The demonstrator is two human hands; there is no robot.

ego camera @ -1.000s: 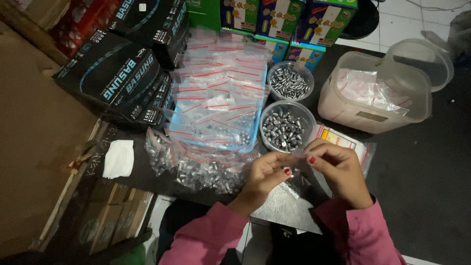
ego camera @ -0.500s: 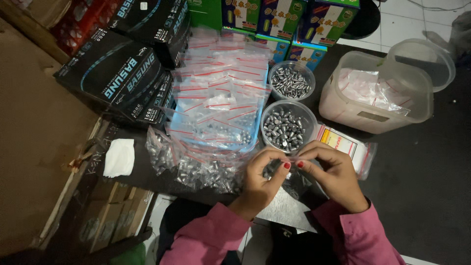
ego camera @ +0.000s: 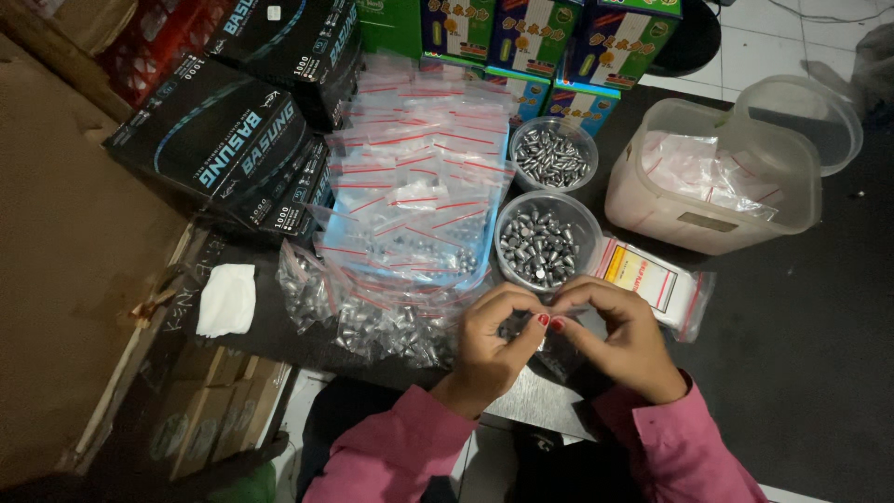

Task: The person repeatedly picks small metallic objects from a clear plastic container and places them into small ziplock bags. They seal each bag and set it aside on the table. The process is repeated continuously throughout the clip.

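Note:
My left hand (ego camera: 492,337) and my right hand (ego camera: 620,333) meet thumb to thumb just below a round clear bowl (ego camera: 545,244) of small grey metal pieces. Between the fingers I pinch a small clear zip bag (ego camera: 531,328) holding a few of those pieces; most of it is hidden by my fingers. A second bowl (ego camera: 553,155) of the same metal pieces stands behind the first. To the left lies a heap of filled little bags (ego camera: 372,321), and behind it a pile of clear bags with red seal strips (ego camera: 414,186).
A clear plastic tub (ego camera: 712,182) with empty bags stands at the right, its lid (ego camera: 805,121) behind it. Black boxes (ego camera: 223,149) are stacked at the left, colourful cartons (ego camera: 549,42) at the back. A white cloth (ego camera: 226,298) lies near the left edge. A flat labelled packet (ego camera: 652,284) lies beside the near bowl.
Both hands have closed in on each other and moved slightly up toward the near bowl, fingers now pinched together over the small bag.

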